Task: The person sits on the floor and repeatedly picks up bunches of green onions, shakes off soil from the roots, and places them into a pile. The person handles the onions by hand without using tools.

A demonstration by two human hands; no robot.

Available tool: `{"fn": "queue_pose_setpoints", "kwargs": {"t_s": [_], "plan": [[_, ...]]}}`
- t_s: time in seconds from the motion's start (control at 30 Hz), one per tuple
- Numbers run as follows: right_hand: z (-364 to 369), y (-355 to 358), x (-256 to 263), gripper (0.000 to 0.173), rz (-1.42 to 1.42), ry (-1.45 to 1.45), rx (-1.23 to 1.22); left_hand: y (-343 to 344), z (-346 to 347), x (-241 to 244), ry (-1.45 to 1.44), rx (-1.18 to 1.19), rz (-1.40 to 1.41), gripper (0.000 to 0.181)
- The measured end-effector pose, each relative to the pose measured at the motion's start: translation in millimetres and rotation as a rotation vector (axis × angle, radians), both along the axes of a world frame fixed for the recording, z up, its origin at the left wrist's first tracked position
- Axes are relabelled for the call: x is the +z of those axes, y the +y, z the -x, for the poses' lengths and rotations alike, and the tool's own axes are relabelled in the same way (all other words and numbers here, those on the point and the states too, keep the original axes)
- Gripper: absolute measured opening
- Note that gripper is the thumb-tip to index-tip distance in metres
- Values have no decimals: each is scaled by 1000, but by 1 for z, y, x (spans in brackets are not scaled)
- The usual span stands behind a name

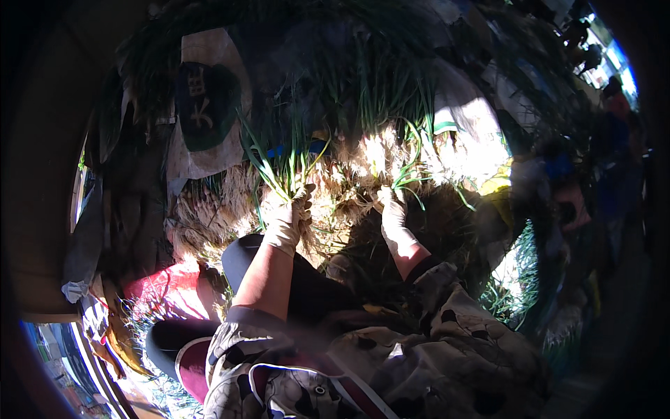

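My left hand, in a pale glove, is closed around a bunch of green onion plants; the leaves rise above the fist and pale roots hang below it. My right hand, gloved too, has its fingers closed at the base of a few green onion leaves, just in front of the heap. Right behind both hands lies a wide heap of green onions, its whitish roots towards me and its dark leaves pointing away.
A printed sack lies over the heap on the left. A red bag is near my left knee, with cut greens around it. A yellow bag sits on the right. At the far right, partly in shadow, a person is visible.
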State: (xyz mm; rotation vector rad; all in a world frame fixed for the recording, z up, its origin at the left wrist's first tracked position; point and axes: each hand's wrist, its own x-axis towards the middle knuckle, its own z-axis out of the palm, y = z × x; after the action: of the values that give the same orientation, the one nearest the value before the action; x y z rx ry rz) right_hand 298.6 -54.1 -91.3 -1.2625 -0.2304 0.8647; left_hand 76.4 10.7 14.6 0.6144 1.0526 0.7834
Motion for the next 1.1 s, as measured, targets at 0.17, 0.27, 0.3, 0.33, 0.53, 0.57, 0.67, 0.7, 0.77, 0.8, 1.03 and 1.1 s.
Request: {"fn": "queue_pose_setpoints", "kwargs": {"t_s": [0.17, 0.27, 0.3, 0.33, 0.53, 0.57, 0.67, 0.7, 0.77, 0.8, 1.03, 1.1], "plan": [[-10, -128, 12, 46, 634, -1312, 2158, 2, -9, 1, 12, 57, 22, 24], [27, -89, 22, 39, 550, -1038, 1402, -3, -14, -1, -4, -16, 34, 23], [44, -63, 57, 40, 271, -1129, 1015, -2, -10, -7, -10, -81, 28, 22], [50, -33, 74, 44, -33, -1179, 720, -3, -13, -2, 0, -130, 25, 24], [74, 70, 85, 50, 399, -713, 1155, -5, -21, -16, 110, -67, -12, 24], [79, 69, 83, 41, 334, -904, 1053, -5, -19, -13, 59, -52, 50, 26], [83, 64, 115, 33, 296, -1377, 833, -1, -12, -12, 149, -6, -93, 17], [72, 65, 125, 33, 447, -1411, 807, 1, -17, -24, 202, 14, -77, 23], [24, 95, 24, 28, 16, 27, 442, -10, -23, 7, -32, 204, -289, 19], [18, 95, 27, 28, 101, -190, 667, -6, -21, 7, -92, 219, -222, 17], [-32, 141, 49, 26, 49, -496, 127, 21, -9, -27, -299, 349, -152, 20], [-68, 146, 49, 24, 23, -365, 31, 10, -18, 11, -294, 228, -104, 25]]}}
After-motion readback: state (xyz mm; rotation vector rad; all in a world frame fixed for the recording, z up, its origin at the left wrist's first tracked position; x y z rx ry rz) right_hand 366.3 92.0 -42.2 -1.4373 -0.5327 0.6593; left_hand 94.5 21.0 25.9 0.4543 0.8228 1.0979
